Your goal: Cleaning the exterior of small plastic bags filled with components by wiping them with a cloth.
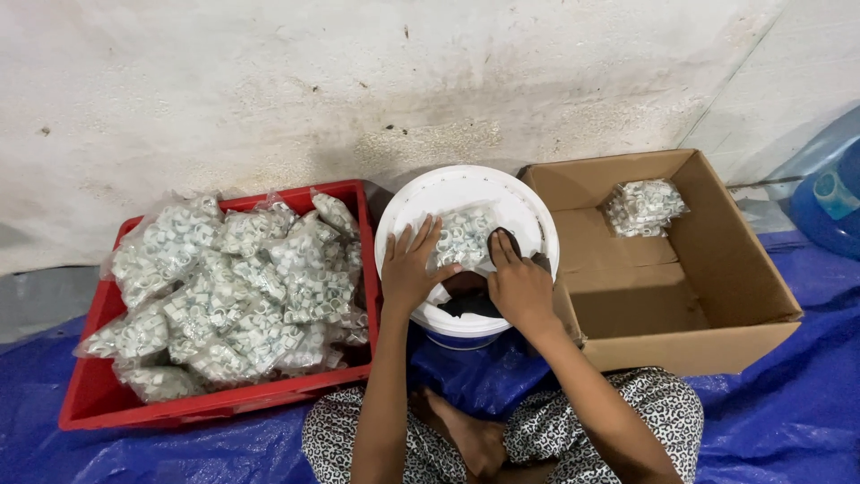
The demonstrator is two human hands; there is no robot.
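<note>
Landmark = white bucket (pixel 466 255), standing on the blue tarp (pixel 788 403) against the wall, right in front of the seated person. On top of the bucket, approx centre of its round white top, lies one clear plastic packet (pixel 463 235) stuffed w/ small white ring-like fittings. Left hand (pixel 414 267) lies flat on the packet's left side, fingers spread, palm down, not closed round anything. Right hand (pixel 518 282) is at the packet's right edge, fingers bent down onto it; can't tell if it pinches the film or only presses. Just under the packet, between the two hands, something dark shows in the bucket; can't make out what. Left of the bucket, touching or nearly so: a red crate (pixel 94 394) heaped w/ many same-type packets. Right of the bucket, close beside it: an open cardboard box (pixel 717 296), one packet (pixel 643 208) in its far corner, rest of the floor bare. Further right of the box, part of a blue water jug (pixel 829 202). Handling, my guess: packet is light-ish but lumpy, hard pieces shift inside a thin, slick film, so it sags if lifted by one corner. Best taken w/ a hand at each side, or cupped underneath; pinching film alone risks a tear or slip.
</note>
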